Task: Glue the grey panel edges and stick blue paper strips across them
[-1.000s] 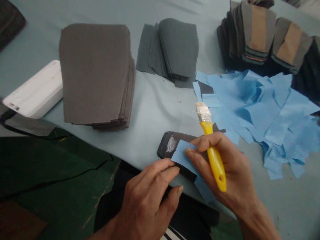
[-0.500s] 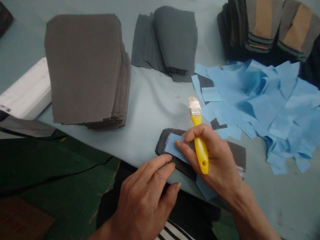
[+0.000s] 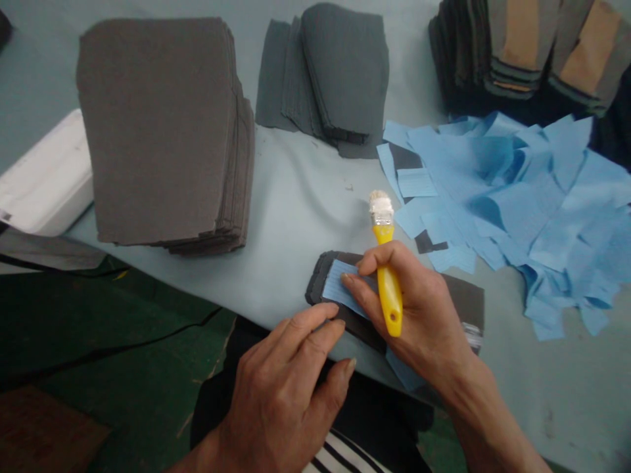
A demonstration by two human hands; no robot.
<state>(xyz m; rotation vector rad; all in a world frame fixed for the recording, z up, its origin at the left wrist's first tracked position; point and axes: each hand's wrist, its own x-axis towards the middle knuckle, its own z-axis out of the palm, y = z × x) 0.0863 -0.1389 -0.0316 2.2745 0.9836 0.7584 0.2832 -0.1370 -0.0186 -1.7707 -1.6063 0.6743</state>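
My right hand (image 3: 411,295) grips a small paintbrush (image 3: 389,289) with a yellow handle, its whitish bristles pointing away from me. The thumb and fingertip of that hand rest on a light blue strip (image 3: 338,281) that lies on a dark fabric piece (image 3: 466,299) at the table's front edge. My left hand (image 3: 290,381) has its fingers stretched out, the fingertips touching the near edge of the dark fabric just below the strip. Much of the fabric is hidden under my right hand. Another blue piece (image 3: 404,371) shows beneath my right wrist.
A tall stack of brown-grey fabric (image 3: 158,131) stands at the left, beside a white box-like object (image 3: 49,177). Dark grey pieces (image 3: 345,72) lie at the back. Loose blue strips (image 3: 532,197) spread over the right side, before banded fabric bundles (image 3: 522,39).
My right hand and the paintbrush have shifted slightly left and up. My left hand stays almost where it was. The view has moved a little.
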